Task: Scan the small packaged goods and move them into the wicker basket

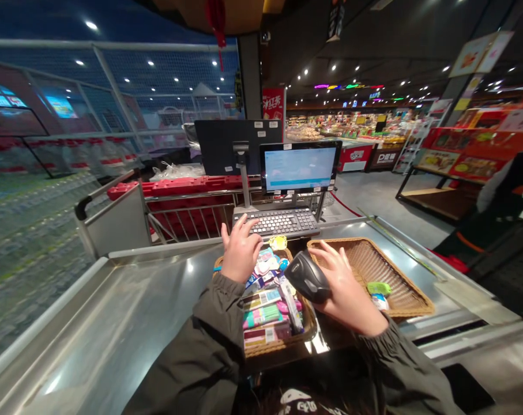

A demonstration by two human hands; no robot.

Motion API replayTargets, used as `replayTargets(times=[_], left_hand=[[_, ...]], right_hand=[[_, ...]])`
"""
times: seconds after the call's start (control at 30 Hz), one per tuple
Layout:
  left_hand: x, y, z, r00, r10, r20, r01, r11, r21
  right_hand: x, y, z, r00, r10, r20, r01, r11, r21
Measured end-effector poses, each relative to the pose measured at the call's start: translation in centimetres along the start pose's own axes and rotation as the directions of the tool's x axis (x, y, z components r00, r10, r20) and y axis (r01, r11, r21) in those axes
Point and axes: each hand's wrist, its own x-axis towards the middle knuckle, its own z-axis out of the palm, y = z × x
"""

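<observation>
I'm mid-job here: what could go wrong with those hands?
The black scanner could slip onto the packed basket: the right hand at it has fingers spread, and its grip is partly hidden. The left hand, fingertips by the left end of the keyboard, might make a stray keystroke.

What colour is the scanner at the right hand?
The scanner is black; the head view shows it best.
</observation>
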Motion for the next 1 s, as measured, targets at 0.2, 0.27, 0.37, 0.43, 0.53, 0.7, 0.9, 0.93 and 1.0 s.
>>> replayTargets(times=[0.2, 0.27, 0.37, 0.43, 0.53, 0.7, 0.9, 0.93, 1.0], left_hand=[[-0.3, -0.7, -0.1, 1.0, -0.006, -0.005, 0.006, 1.0, -0.007], [-0.3, -0.9, -0.1, 1.0, -0.007, -0.008, 0.006, 1.0, -0.007], [-0.4, -1.2, -0.1, 1.0, -0.008, -0.006, 0.008, 1.0, -0.013], [-0.5, -1.4, 0.0, 1.0, -0.008, -0.003, 0.008, 1.0, -0.014], [-0.6, -1.6, -0.1, 1.0, -0.009, 0.003, 0.009, 1.0, -0.01], [-0.8, -1.9, -0.3, 1.0, -0.025, 0.01, 0.025, 1.0, -0.014], [-1.6, -3.1, -0.2, 0.997, -0.041, 0.061, 0.041, 0.999, 0.002], [-1.9, -3.5, -0.1, 0.995, -0.044, 0.085, 0.044, 0.999, 0.005], [-2.5, -4.3, 0.2, 0.988, -0.058, 0.142, 0.057, 0.998, 0.011]], right_hand=[[0.4, -0.6, 0.1, 1.0, -0.01, 0.014, 0.01, 1.0, -0.002], [0.6, -0.8, 0.2, 1.0, -0.012, 0.017, 0.012, 1.0, -0.001], [0.8, -1.0, 0.3, 1.0, -0.02, 0.018, 0.02, 1.0, 0.008], [0.9, -1.1, 0.4, 0.999, -0.028, 0.019, 0.028, 0.999, 0.024], [1.0, -1.2, 0.7, 0.999, -0.037, 0.015, 0.036, 0.998, 0.049], [0.9, -1.1, 1.0, 0.999, -0.04, 0.009, 0.039, 0.999, 0.034], [0.7, -1.1, 0.8, 0.999, 0.007, 0.033, -0.007, 1.0, -0.007], [0.7, -1.0, 0.8, 0.999, 0.013, 0.031, -0.013, 1.0, -0.014], [0.7, -1.0, 0.8, 0.999, 0.018, 0.027, -0.018, 1.0, -0.02]])
